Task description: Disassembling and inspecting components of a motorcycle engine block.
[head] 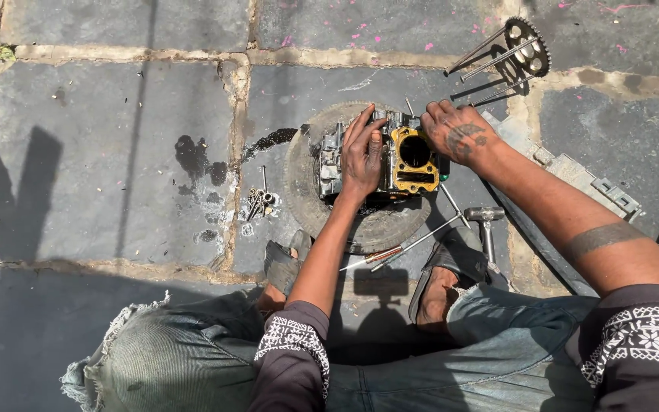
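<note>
Both hands on engine block atop small tyre. Left hand flat, fingers together; right hand curled, grip unclear. Hammer just beside.

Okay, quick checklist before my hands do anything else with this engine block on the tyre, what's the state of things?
1. Engine block seated on the tyre: ok.
2. Left hand flat on the block: ok.
3. Right hand at the block's far edge; its grip: cannot tell.
4. Hammer beside the tyre, within reach: ok.
5. Screwdriver lying against the tyre: ok.
6. Sprocket with long bolts set apart: ok.
</note>
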